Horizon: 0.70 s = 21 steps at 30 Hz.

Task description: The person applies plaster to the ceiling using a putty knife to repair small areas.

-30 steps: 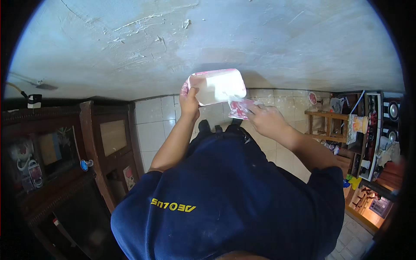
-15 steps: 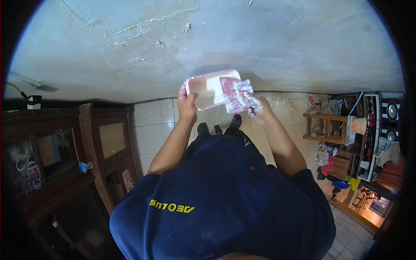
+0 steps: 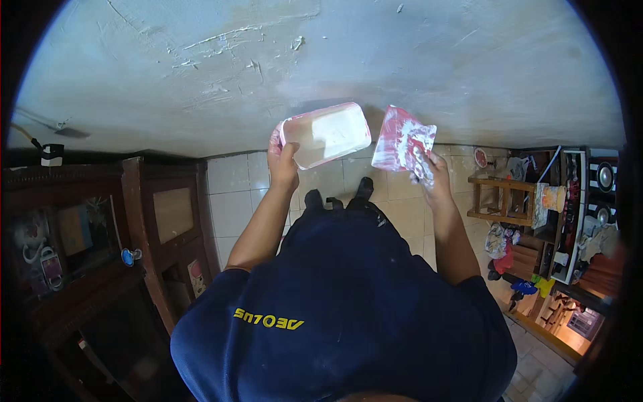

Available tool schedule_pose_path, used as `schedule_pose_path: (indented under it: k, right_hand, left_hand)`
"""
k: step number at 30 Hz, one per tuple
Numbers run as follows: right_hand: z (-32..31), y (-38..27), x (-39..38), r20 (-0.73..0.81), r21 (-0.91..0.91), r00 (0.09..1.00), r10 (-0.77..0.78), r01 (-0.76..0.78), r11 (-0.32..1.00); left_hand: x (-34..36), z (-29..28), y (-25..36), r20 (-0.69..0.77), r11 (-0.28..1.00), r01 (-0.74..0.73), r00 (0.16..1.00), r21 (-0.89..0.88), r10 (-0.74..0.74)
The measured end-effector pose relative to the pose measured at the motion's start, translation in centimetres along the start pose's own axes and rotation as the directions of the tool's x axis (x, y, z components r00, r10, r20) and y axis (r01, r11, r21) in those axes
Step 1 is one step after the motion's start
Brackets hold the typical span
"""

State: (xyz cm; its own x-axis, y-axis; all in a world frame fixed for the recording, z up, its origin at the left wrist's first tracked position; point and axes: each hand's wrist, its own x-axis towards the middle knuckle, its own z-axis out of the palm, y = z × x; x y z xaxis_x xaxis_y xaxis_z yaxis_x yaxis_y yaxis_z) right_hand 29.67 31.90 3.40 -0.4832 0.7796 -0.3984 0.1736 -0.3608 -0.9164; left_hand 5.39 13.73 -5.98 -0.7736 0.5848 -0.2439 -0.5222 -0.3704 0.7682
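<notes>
My left hand (image 3: pixel 284 163) grips the left end of a shallow rectangular tub (image 3: pixel 309 143), thumb over its near rim. White paste lies in the tub, mostly toward its right side. To the right, my right hand (image 3: pixel 433 177) is closed on a pink scraper (image 3: pixel 392 142) smeared with white paste, its flat blade raised toward the wall. A gap separates scraper and tub. Paste also coats some of my right fingers. Both things are held in front of a pale plastered wall (image 3: pixel 429 60), which has rough ridges of filler at its upper left.
At the left stands a dark wooden cabinet (image 3: pixel 137 221) with glass panes and a blue knob (image 3: pixel 131 256). A cable with a black-and-white plug (image 3: pixel 52 155) hangs by the wall. On the right are a wooden stool (image 3: pixel 502 201), cloths and speakers (image 3: pixel 605 177). Tiles (image 3: pixel 231 204) cover the floor.
The scraper has moved right, away from over the tub, and my right hand went with it. More of the paste inside now shows. The tub has shifted slightly left.
</notes>
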Motion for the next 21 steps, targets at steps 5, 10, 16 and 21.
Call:
schedule_pose_path:
  k: [5, 10, 16, 21]
  right_hand:
    - [4.5, 0.2, 2.0, 0.052, -0.038, 0.996, -0.075, 0.077, 0.996]
    - [4.0, -6.0, 0.8, 0.463, -0.675, 0.754, -0.467, 0.641, 0.366]
    - [5.4, -4.8, 1.6, 0.697, -0.686, 0.641, -0.322, 0.727, -0.037]
    - [7.5, -2.4, 1.9, 0.681, -0.73, 0.695, -0.231, 0.672, -0.128]
  left_hand:
    - [0.0, 0.0, -1.4, 0.062, 1.0, 0.004, 0.998, -0.016, -0.003]
    - [-0.6, -0.1, -1.4, 0.127, 0.999, 0.015, 0.992, 0.043, -0.02]
    - [-1.4, 0.9, 0.0, 0.239, 0.975, 0.218, 0.949, -0.027, -0.206]
    - [-2.0, 1.9, 0.2, 0.203, 0.979, 0.201, 0.96, -0.029, -0.191]
